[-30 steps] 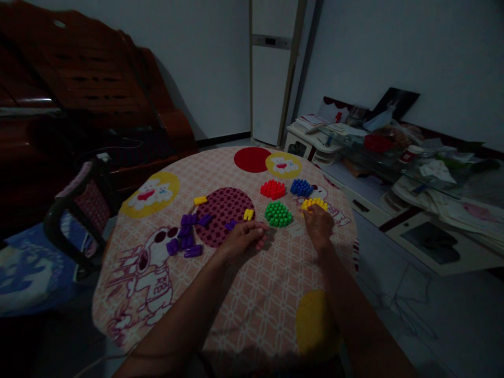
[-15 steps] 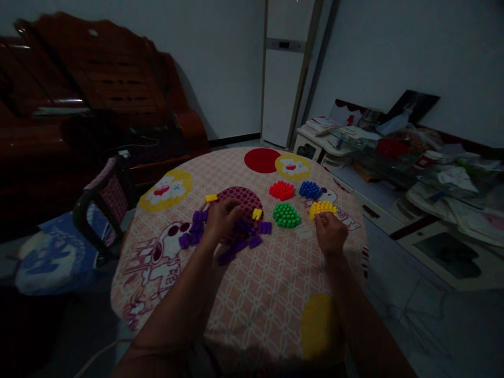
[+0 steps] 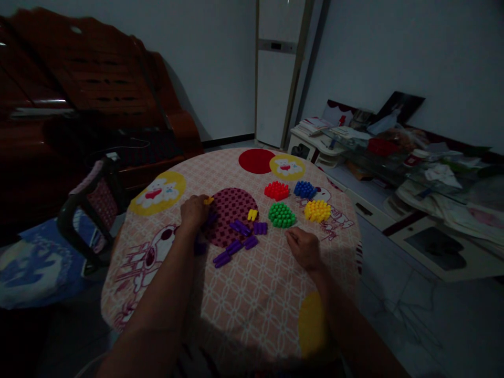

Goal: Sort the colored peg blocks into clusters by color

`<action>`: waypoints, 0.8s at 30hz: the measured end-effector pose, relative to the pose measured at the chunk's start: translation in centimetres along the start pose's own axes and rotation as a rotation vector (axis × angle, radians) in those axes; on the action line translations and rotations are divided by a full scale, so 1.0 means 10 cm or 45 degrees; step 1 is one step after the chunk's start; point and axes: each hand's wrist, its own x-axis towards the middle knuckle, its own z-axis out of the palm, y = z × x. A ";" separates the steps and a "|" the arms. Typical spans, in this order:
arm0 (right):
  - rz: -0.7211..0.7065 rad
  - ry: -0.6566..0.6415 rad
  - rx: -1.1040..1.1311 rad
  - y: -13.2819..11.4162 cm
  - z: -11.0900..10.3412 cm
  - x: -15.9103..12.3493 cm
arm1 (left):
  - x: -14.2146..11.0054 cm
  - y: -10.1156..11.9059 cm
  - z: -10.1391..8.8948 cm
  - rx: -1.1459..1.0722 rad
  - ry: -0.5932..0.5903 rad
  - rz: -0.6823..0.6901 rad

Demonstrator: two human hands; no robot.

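Observation:
My left hand [image 3: 193, 211] lies curled over the left end of a scatter of purple blocks [image 3: 236, 242], its fingers against a small yellow block [image 3: 208, 200]; whether it holds anything is hidden. Another yellow block [image 3: 252, 214] sits on the dark checked circle [image 3: 232, 207] printed on the cloth. My right hand [image 3: 302, 248] rests on the tablecloth [image 3: 252, 294] with fingers loosely curled and nothing visible in it, just below a green cluster of blocks [image 3: 281, 214]. Red [image 3: 276, 190], blue [image 3: 304, 189] and yellow [image 3: 317, 210] clusters lie beyond.
A dark chair [image 3: 92, 205] stands at the round table's left edge, a wooden sofa [image 3: 79, 105] behind it. A white door [image 3: 275, 73] is in the far wall. Low cabinets piled with clutter [image 3: 394, 152] run along the right.
My left hand has swept left across the purple blocks to the far yellow block, spreading several purple ones rightward. My right hand has pulled back from the yellow cluster toward me.

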 end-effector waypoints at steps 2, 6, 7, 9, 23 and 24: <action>0.003 -0.038 -0.008 -0.02 0.02 -0.01 | -0.01 0.02 -0.04 0.043 0.003 0.007; 0.002 -0.078 0.011 -0.02 0.03 -0.04 | -0.03 0.08 -0.09 0.029 0.026 0.014; 0.005 -0.082 0.027 -0.02 0.02 -0.04 | -0.05 0.12 -0.11 0.009 0.035 0.010; 0.020 -0.071 0.103 -0.03 0.02 -0.04 | -0.11 0.26 -0.13 -0.076 0.049 0.023; 0.528 -0.077 1.264 -0.11 -0.05 0.08 | -1.19 1.47 0.32 -1.500 -0.701 0.336; 0.546 -0.092 1.295 -0.11 -0.06 0.09 | -1.20 1.49 0.33 -1.554 -0.723 0.292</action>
